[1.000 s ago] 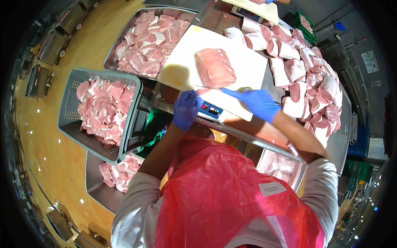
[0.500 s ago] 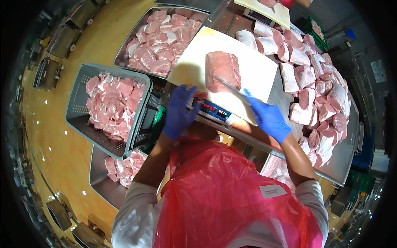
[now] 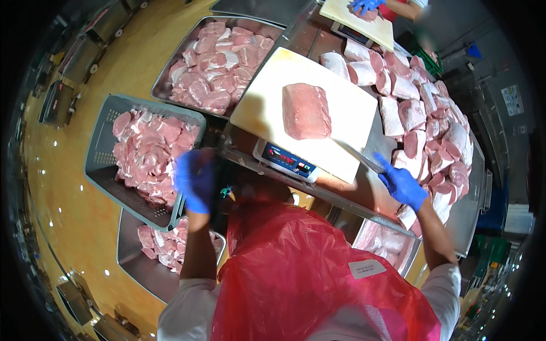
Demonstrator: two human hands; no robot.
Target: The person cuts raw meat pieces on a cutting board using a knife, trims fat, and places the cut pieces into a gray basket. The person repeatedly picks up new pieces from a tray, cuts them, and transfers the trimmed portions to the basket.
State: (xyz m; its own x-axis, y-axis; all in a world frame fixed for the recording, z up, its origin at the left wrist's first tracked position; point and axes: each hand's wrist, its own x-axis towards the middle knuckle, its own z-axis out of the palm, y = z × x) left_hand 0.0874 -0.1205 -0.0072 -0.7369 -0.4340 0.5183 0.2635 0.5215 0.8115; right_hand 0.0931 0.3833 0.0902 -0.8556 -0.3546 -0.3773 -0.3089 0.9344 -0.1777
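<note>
My right hand (image 3: 405, 186), in a blue glove, grips a knife (image 3: 358, 155) with the index finger stretched along it. Its blade reaches left over the lower right part of a white cutting board (image 3: 256, 105). On that board lies a boneless piece of pork loin (image 3: 306, 111), apart from both hands. A scale with a lit display (image 3: 287, 161) is at the board's near edge. My left hand (image 3: 195, 182), also blue-gloved, is at the right rim of a grey perforated basket (image 3: 101, 136) holding pork pieces (image 3: 151, 153). Motion smears its fingers.
Many pork loins (image 3: 415, 108) are piled on the metal table at right. Metal trays with meat (image 3: 213, 71) stand beyond the basket and below it (image 3: 165, 244). Across the table, another person's gloved hand (image 3: 367, 5) rests on meat on a second board (image 3: 344, 11).
My left hand has swung left and down from beside the scale to the basket's rim. My right hand has drawn the knife back right and nearer, off the pork loin.
</note>
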